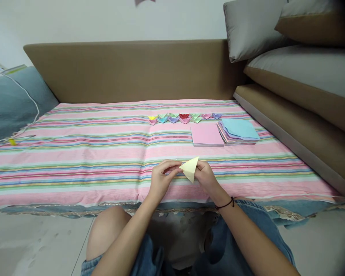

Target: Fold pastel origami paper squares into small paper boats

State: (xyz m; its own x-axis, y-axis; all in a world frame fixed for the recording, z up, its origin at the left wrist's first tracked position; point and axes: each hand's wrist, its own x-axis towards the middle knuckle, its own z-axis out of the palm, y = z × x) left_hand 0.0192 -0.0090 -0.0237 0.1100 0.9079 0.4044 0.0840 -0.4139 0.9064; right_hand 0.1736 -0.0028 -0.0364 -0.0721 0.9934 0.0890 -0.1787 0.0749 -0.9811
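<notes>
A pale yellow piece of paper (190,168), folded into a triangle, is held up between my two hands over the near part of the striped cloth. My left hand (164,174) pinches its left corner between thumb and fingers. At its right side my right hand (206,175) grips the edge, with some fingers hidden behind the paper. Beyond my hands, several small folded paper boats (184,118) in yellow, green, blue, red, pink and purple stand in two rows.
A pink paper stack (207,137) lies beside a taller stack topped with blue sheets (240,128). The striped cloth (74,153) covers the seat. Cushions (304,73) are piled at the right, and a white cable (31,100) runs along the left. A brown backrest (132,71) stands behind.
</notes>
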